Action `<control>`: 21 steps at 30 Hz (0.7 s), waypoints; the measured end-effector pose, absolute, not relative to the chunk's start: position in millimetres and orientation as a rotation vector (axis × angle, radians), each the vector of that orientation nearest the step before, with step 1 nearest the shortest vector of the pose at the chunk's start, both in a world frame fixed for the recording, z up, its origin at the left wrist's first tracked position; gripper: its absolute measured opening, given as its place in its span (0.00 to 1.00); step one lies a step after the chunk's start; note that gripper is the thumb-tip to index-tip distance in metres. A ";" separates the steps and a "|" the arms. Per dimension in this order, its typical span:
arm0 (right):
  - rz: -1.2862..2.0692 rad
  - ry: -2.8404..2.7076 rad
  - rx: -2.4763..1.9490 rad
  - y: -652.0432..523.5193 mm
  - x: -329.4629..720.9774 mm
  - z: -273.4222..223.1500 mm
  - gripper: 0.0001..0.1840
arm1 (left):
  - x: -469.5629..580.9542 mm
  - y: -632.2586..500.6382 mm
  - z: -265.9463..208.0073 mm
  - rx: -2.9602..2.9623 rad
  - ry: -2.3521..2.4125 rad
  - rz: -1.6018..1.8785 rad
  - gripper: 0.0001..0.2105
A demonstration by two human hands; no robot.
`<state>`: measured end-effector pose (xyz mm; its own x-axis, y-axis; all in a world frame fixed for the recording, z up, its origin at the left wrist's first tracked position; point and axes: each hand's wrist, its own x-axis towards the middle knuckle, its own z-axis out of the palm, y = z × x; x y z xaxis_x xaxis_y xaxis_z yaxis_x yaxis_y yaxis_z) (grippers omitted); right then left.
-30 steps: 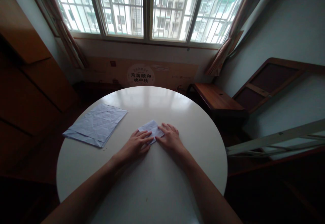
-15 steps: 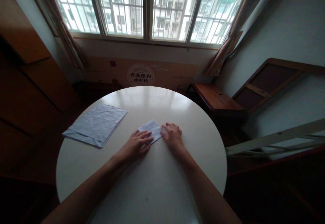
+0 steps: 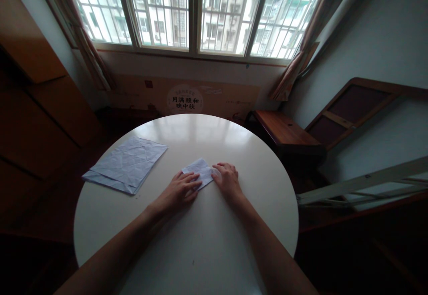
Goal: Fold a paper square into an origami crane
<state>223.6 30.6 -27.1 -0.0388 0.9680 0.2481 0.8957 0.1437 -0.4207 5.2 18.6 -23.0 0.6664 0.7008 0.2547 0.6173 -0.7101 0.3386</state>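
A small folded piece of pale paper (image 3: 201, 168) lies on the round white table (image 3: 194, 241) between my two hands. My left hand (image 3: 183, 187) rests over its near left part, fingers spread and lying flat on it. At the paper's right corner is my right hand (image 3: 228, 178), its fingers bent a little and apart, the tips touching or close to the edge. The left fingers hide part of the paper. Farther left on the table lies a larger stack of creased, folded paper (image 3: 129, 163).
Beyond the table, a long printed cardboard panel (image 3: 230, 94) stands under the barred window (image 3: 160, 14). A wooden stool or bench (image 3: 287, 128) is at the right, near a wooden frame (image 3: 354, 103) against the wall. Wooden cabinets (image 3: 50, 112) line the left side.
Almost nothing differs. My right hand's fingers have shifted very slightly at the paper's right corner; my left hand and the papers stay in place.
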 end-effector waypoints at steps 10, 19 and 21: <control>0.238 -2.036 -1.730 30.4 221.2 -25.1 0.20 | 4.3 19.4 -23.5 2.653 1.063 0.552 0.17; 0.235 -2.059 -1.731 29.1 221.5 -24.3 0.24 | 4.4 19.7 -24.1 2.663 1.082 0.517 0.18; 0.239 -2.083 -1.716 28.8 221.0 -24.4 0.26 | 4.4 19.7 -23.9 2.664 1.083 0.517 0.18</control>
